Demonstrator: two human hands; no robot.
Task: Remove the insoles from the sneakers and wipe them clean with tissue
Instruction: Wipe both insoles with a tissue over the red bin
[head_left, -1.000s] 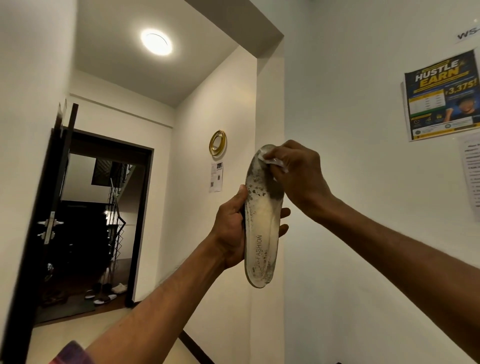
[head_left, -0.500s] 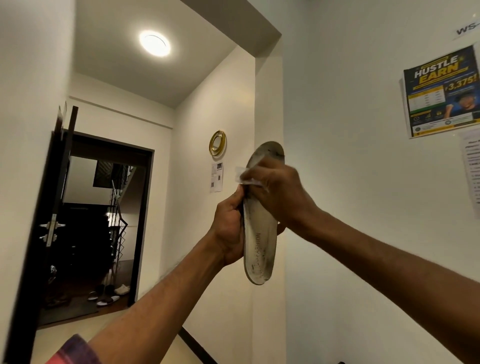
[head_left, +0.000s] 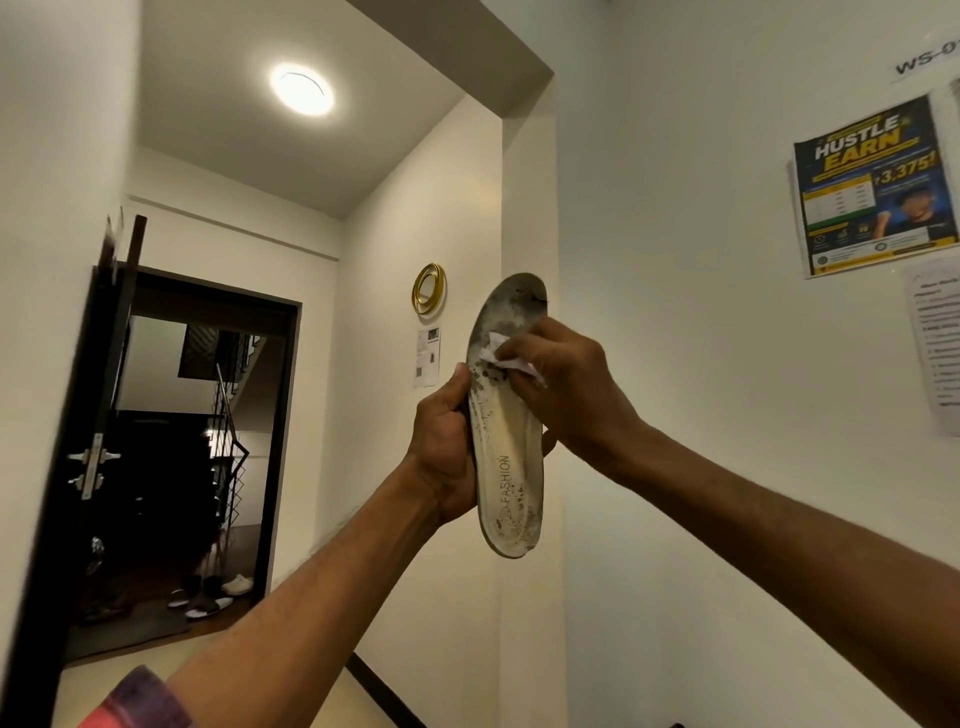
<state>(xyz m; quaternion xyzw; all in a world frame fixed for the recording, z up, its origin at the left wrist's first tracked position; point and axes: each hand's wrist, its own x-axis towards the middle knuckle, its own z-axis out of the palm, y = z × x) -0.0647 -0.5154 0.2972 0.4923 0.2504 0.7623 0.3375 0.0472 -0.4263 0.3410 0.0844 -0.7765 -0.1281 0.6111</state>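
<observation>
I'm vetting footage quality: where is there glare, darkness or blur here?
Head view: the lamp blows out to white glare; the doorway is very dark; the insole is lit well enough to read FASHION; the notice at the right edge is blurred.

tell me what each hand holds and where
Left hand grips the dirty off-white foam insole by its middle; right hand pinches a crumpled white tissue against its forefoot.
</observation>
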